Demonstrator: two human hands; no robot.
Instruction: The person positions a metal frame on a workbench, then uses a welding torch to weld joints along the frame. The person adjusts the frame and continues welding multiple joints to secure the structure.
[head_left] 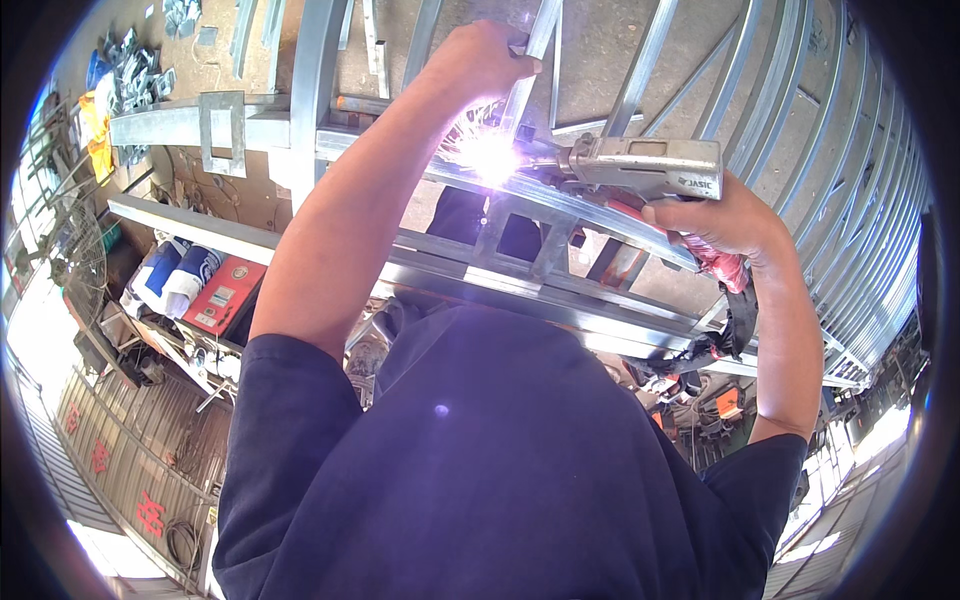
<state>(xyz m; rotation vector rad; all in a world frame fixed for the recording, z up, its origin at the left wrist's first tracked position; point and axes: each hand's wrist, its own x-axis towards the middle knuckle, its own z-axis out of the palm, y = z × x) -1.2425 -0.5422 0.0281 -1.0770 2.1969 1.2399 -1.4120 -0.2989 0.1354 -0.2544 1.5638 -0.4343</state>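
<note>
My right hand is wrapped around the handle of a grey welding gun, whose nozzle points left. A red-wrapped part hangs below that hand. At the nozzle's tip, a blinding white-violet arc throws sparks and hides the joint under it. My left hand is closed at the upper end of a square metal bar, just above the arc. The bar's lower end meets a long metal rail of a frame in front of me. Some of my left fingers are hidden behind the hand.
Many parallel metal bars curve away at the right. A flat rectangular metal piece leans on the frame at the left. Beyond it stand a red machine, a fan and scrap metal. Another long rail juts out left.
</note>
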